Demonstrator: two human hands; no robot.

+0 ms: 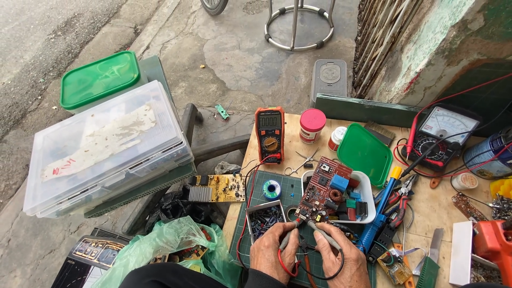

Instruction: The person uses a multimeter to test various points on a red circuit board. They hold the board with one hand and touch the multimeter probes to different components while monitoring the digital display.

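Being pinched in closed left hand [273, 250] and right hand [337, 256], two probes [306, 234] are being pressed on the red circuit board [324, 191] near the tabletop's front edge; tips should be kept steady.

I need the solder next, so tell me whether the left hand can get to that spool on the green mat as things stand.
Probably yes. The solder spool lies in the open just beyond the left hand, nothing over it, but that hand holds a probe it would have to set down.
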